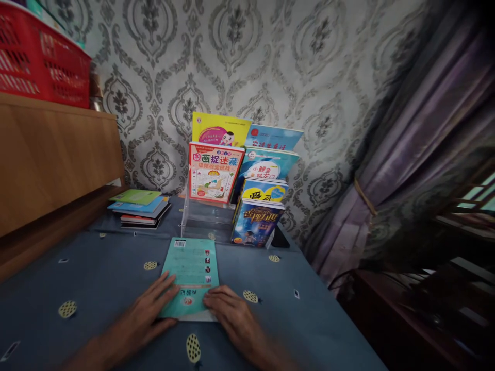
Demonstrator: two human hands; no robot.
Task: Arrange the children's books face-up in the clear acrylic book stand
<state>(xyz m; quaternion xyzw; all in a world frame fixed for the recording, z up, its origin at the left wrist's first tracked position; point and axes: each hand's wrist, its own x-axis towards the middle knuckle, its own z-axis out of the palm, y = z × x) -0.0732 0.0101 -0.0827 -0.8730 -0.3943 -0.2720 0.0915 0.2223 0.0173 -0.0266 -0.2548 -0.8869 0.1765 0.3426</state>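
A teal paperback book (191, 268) lies flat on the cloth-covered table in front of me, its printing upside down to me and a barcode at its far end. My left hand (149, 309) rests at the book's left edge, fingers stretched over the cover and thumb apart near the close corner. On the right edge lies my right hand (232, 312), its fingers flat on the cover close together and its thumb hidden. Pale page edges show at the book's near right corner. Beyond it stands a clear stepped book rack (207, 221) holding several upright books, among them a red-bordered picture book (214, 175).
At the rack's right front is a dark blue book (257, 224), with a black phone-like object (280, 238) beside it. A small pile of books (141, 206) lies at the back left. Left stands a wooden cabinet (58, 154) with a red basket (46, 62); right hangs a purple curtain (356, 221).
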